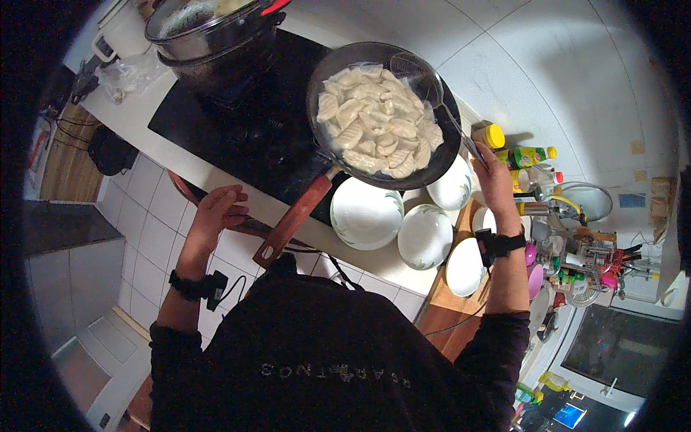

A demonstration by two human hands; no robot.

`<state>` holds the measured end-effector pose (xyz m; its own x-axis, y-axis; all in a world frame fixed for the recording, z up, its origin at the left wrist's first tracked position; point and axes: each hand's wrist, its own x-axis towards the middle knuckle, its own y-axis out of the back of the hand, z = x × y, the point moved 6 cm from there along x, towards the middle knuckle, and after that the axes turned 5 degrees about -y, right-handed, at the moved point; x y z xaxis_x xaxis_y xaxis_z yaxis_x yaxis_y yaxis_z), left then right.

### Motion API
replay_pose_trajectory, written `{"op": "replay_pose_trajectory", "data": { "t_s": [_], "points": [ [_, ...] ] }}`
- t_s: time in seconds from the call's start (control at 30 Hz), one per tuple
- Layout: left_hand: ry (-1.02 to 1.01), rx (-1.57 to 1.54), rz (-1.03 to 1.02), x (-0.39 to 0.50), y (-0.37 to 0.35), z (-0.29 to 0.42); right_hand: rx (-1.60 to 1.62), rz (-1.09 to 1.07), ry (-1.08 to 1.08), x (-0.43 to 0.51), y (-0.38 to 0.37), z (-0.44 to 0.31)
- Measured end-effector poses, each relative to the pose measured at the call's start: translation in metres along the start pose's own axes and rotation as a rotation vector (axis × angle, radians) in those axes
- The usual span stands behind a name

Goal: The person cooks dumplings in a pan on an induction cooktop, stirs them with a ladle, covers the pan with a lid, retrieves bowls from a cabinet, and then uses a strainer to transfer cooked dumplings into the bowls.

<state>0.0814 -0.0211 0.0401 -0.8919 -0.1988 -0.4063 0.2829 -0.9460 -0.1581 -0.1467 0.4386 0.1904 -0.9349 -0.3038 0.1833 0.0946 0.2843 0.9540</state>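
Dumplings (378,116) fill a dark wok (318,108) on the black cooktop (243,140). My right hand (491,175) grips the handle of a wire skimmer (413,70), whose mesh head rests inside the wok's far right side. My left hand (221,208) hangs beyond the counter's near edge, fingers slightly bent and holding nothing, to the left of the wok's wooden handle (294,221). Beside the wok stand a large white bowl (367,213) and a smaller white bowl (425,237), both with green leaf patterns.
A lidded pot (210,48) occupies the cooktop's back left. More white bowls, including one (465,267) on a wooden cutting board (445,299), stand at right. A yellow-capped jar (488,136) and a green-labelled bottle (526,157) stand by the wall. The wok handle juts over the counter edge.
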Motion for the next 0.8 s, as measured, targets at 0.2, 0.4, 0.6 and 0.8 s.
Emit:
{"op": "replay_pose_trajectory", "data": {
  "t_s": [0.2, 0.4, 0.6, 0.8],
  "points": [
    [0.003, -0.009, 0.013, -0.003, 0.005, -0.009, 0.705, -0.519, -0.442, 0.004, -0.023, 0.023],
    [0.009, -0.084, -0.002, -0.003, 0.007, -0.019, 0.838, -0.671, -0.515, -0.009, -0.026, 0.005],
    [0.036, -0.117, 0.000, -0.002, 0.004, -0.024, 1.048, -0.690, -0.642, -0.020, -0.044, -0.014],
    [0.018, -0.068, -0.010, 0.003, 0.001, -0.023, 1.075, -0.641, -0.766, -0.044, -0.053, -0.028]
  ]
}}
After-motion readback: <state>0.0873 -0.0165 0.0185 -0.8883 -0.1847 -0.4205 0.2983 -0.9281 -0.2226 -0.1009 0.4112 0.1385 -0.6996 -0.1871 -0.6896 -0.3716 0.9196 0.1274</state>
